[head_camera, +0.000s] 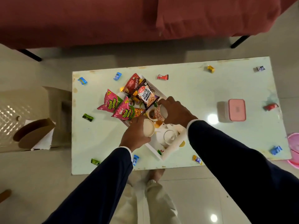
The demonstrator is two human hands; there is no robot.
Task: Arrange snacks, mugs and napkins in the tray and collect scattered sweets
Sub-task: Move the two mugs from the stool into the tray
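A white tray (pixel 168 151) lies diagonally on the pale table (pixel 194 94). Its far end holds two pink snack packets (pixel 113 103), a red packet (pixel 131 84) and a salted peanuts packet (pixel 146 94). My left hand (pixel 135 135) grips a cream mug (pixel 148 129) above the tray's middle. My right hand (pixel 175 111) holds a patterned mug (pixel 160 113) tilted on its side beside a third mug (pixel 151 113). A white teapot (pixel 168 136) stands in the tray's near end. Wrapped sweets lie scattered on the table, among them a red sweet (pixel 162 76), a gold sweet (pixel 210 69) and a green sweet (pixel 88 117).
A pink lidded box (pixel 237 109) sits on the table's right side. An open cardboard box (pixel 37 131) stands on the floor to the left. A red sofa (pixel 129 18) runs behind the table. A pink basin (pixel 294 149) shows at the right edge.
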